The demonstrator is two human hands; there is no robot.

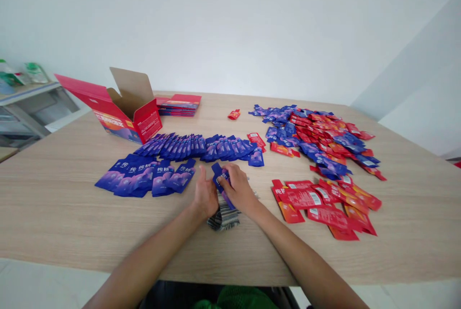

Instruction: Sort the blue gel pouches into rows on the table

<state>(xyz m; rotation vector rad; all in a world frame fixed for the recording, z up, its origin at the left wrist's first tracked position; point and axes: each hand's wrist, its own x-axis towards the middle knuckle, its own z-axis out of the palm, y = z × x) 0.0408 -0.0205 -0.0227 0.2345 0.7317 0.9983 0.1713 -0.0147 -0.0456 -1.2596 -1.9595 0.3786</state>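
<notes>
A blue sachet (226,195) stands tilted between my two hands in the middle of the table. My right hand (240,191) is closed on it, with the thumb across its front. Against its left edge rests my left hand (206,196), thumb raised; its other fingers are hidden behind the sachet. Under both hands lies a grey and black striped thing (225,218), perhaps a folded cloth, largely covered. Just left of my hands is a spread of blue sachets (135,174), lying front up. Behind them runs a long overlapping row of blue sachets (183,146).
Red sachets (324,205) lie loosely to the right, below a mixed heap of red and blue sachets (320,138). An open red carton (126,117) stands back left, beside stacked flat boxes (180,105). One small red sachet (234,114) lies near the back edge.
</notes>
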